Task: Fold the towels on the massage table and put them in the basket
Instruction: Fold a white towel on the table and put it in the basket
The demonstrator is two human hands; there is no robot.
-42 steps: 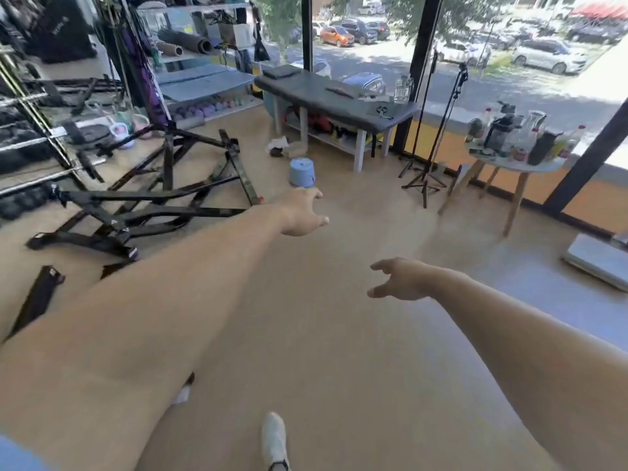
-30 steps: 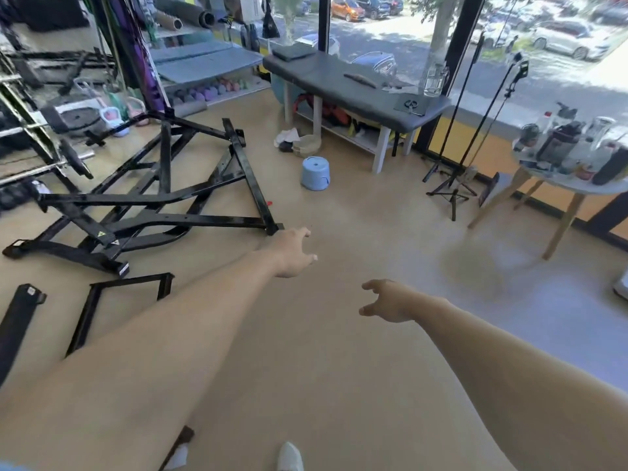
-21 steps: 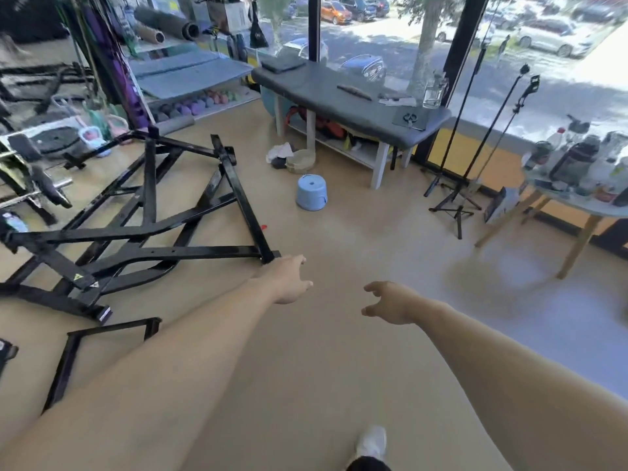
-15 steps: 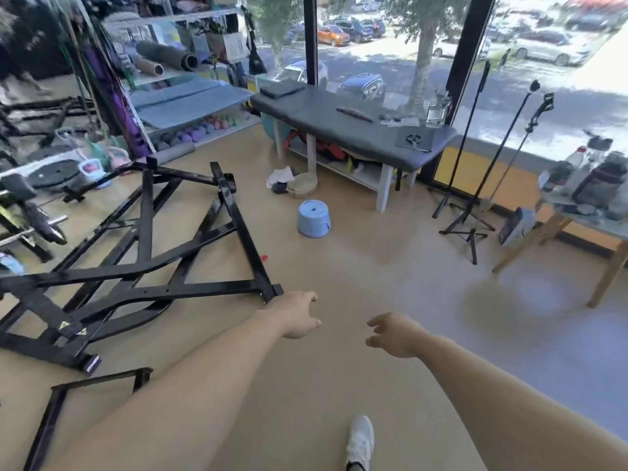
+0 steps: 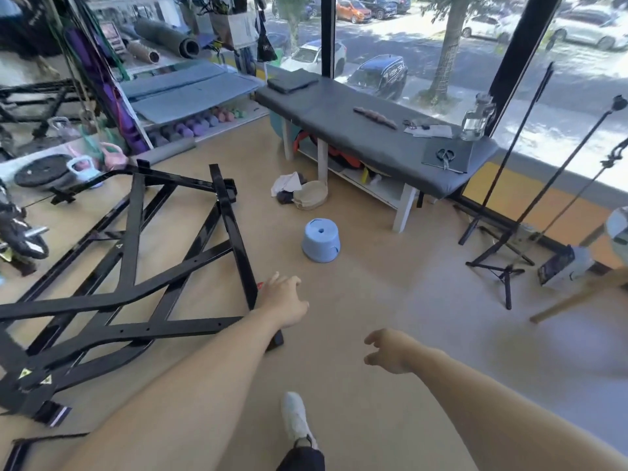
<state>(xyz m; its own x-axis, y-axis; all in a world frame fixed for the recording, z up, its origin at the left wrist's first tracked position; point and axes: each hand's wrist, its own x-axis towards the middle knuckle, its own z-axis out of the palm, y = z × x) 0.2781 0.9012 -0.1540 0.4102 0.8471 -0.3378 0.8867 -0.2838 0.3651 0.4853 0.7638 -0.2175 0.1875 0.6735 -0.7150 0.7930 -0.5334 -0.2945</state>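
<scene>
Well short of the table, both hands, left and right, hung loose, holding nothing; approach step. Next: reach the basket beside it.

Matt grey padded vinyl on the long massage surface, smooth, with white-painted legs. At its 7 o'clock, on the floor, woven beige basket, coarse-textured, beside crumpled white and dark cloth towels. Smooth matt pale-blue plastic round stool at 6 o'clock of the basket. Glossy black painted metal frame at 9 o'clock of the stool, catching light along its bars. Clear glass jar at the 3 o'clock end of the surface. Smooth tan floor with a faint sheen. White fabric shoe.
</scene>
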